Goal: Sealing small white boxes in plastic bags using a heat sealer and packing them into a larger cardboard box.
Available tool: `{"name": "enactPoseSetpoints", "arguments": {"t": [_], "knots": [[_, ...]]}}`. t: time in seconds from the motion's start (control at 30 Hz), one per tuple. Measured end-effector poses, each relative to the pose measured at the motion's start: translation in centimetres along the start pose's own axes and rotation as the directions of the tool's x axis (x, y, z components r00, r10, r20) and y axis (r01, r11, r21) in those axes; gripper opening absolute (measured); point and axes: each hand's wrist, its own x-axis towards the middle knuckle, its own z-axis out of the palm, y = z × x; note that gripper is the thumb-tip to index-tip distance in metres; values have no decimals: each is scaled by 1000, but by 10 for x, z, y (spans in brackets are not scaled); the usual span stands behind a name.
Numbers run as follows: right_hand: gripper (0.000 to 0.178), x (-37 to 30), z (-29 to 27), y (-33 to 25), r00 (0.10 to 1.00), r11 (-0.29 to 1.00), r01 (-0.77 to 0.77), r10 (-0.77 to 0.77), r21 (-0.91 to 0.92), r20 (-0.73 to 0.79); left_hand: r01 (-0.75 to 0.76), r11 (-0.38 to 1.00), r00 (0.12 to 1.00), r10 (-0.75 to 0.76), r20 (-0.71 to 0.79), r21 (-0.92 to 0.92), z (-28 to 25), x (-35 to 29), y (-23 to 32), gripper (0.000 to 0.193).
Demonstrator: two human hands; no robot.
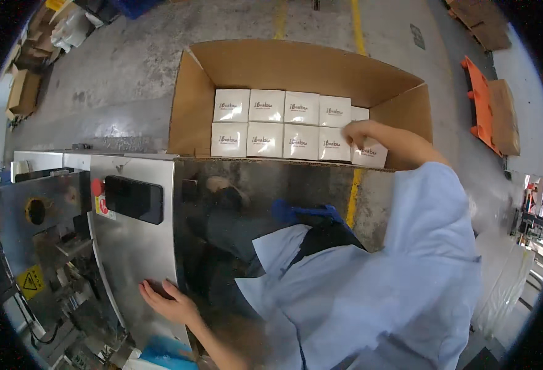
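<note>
A large brown cardboard carton [308, 68] stands with its top uncovered, holding two rows of small white boxes [266, 106] with dark print on their upper faces. My right hand [359, 132] reaches into its right end, fingers curled down onto the last white box [370, 154] of the near row. That box sits slightly askew beside its neighbour, and the fingertips are partly hidden. On the brushed steel machine panel [136, 253] at left rests my left hand [169, 301], its fingers stretched out and nothing in them.
A black phone [134, 199] lies on the panel near a red button [97, 187]. Machine parts with a yellow warning label [31, 282] fill the left. Blue plastic [166, 353] lies below my left hand. An orange cart [480, 105] stands far right.
</note>
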Motion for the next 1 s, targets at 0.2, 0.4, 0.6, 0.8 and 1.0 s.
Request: {"name": "enactPoseSetpoints", "arguments": {"t": [0.2, 0.4, 0.6, 0.8, 1.0], "knots": [[86, -66, -7, -17, 950, 979, -14, 76, 201, -304, 20, 999, 999, -21, -32, -33, 0, 0, 2, 49], [103, -38, 19, 15, 1000, 907, 4, -13, 422, 19, 0, 1000, 999, -1, -39, -29, -2, 1, 4, 49], [82, -52, 16, 12, 973, 879, -44, 145, 474, -179, 34, 998, 999, -35, -24, -54, -4, -1, 4, 48], [80, -129, -24, 28, 962, 846, -152, 245, 511, -119, -12, 999, 999, 11, -48, -36, 0, -1, -1, 48], [77, -120, 12, 43, 502, 666, -3, 646, 746, -575, 62, 995, 998, -65, -28, -80, -5, -2, 1, 49]]}}
